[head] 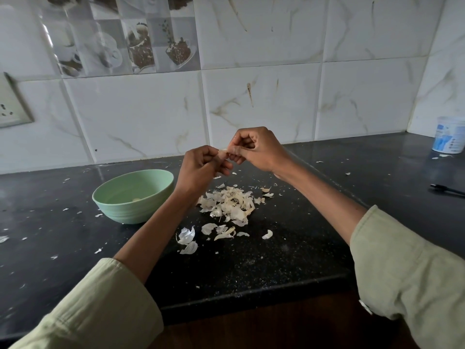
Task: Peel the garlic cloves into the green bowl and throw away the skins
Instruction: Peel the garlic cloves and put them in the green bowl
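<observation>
A person in pale green long sleeves stands at a black speckled stone counter [289,248], both hands raised above it. The left hand [201,167] and the right hand [254,149] meet in the air, fingers curled, and together pinch a small pale garlic clove [224,153] between their fingertips. A thin bit of skin shows at the clove, though the detail is too fine to say how much is peeled.

Below the hands, on the counter, lies a loose heap of papery white garlic skins [230,204], with larger curled pieces scattered nearer the person and tiny flakes strewn across the surface.

Left of the heap sits a round pale green bowl [118,210] with ribbed sides. Something small and pale lies at its bottom, too dim to identify.

At the far right, a white plastic tub with a blue label [449,134] stands by the marbled white wall tiles [264,104], and a thin black pen-like object [446,190] lies near the counter's right edge. A wall socket [10,107] is on the left.
</observation>
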